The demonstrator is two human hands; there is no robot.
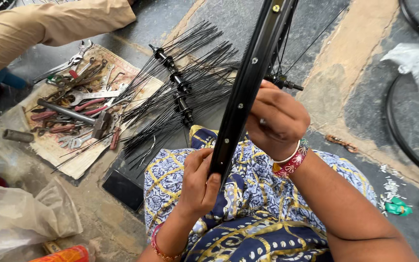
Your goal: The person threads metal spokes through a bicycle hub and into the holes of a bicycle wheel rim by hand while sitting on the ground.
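Rim work here looks like spoke fitting: the black wheel rim stands on edge over the person's lap, its visible arc running from the lower left, near the knees, up and away to the top of the view. The left hand is clamped on its lower edge; the right hand is closed around the spokes just behind it, near the hub axle. Judging by this, a steady low grip and small finger turns serve best. Spare spoked hubs lie on the floor beyond.
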